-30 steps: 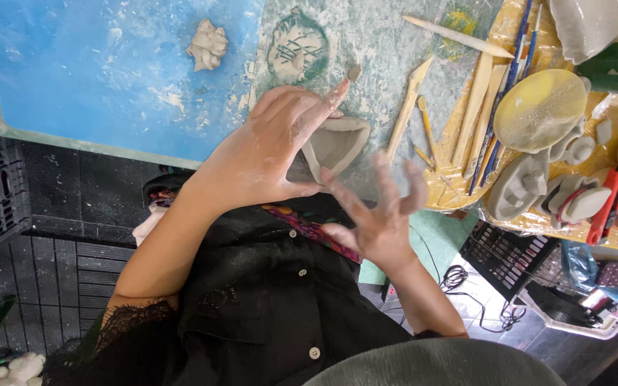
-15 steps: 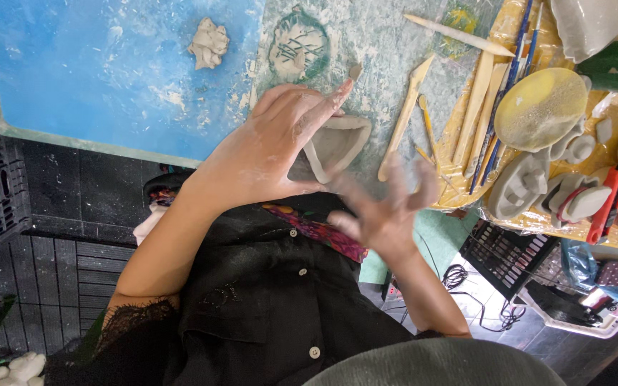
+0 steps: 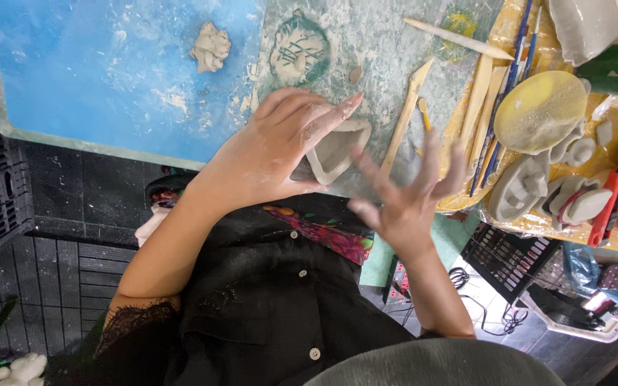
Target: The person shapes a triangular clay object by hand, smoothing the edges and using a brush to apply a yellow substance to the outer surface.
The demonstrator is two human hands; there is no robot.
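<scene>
**Clay piece under the left hand, right hand spread beside it**

Left hand (image 3: pixel 280 154) resting on a small hollow clay piece (image 3: pixel 337 150), fingers curved around its near side, index finger stretched along its top edge. Right hand (image 3: pixel 405 196) just to the right, held wide, fingers spread apart and holding nothing. Beyond the right hand's fingertips, wooden modelling tools (image 3: pixel 405 114). Further to the right, a yellow round dish (image 3: pixel 538 111). Up and left from the left hand, a clay lump (image 3: pixel 211 46) on the blue board (image 3: pixel 94 78).

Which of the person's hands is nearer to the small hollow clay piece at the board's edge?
The left hand. It cups the hollow clay piece, fingers resting on its rim. The right hand hangs spread open just beside the piece, apart from it, nearer the wooden tools.
</scene>
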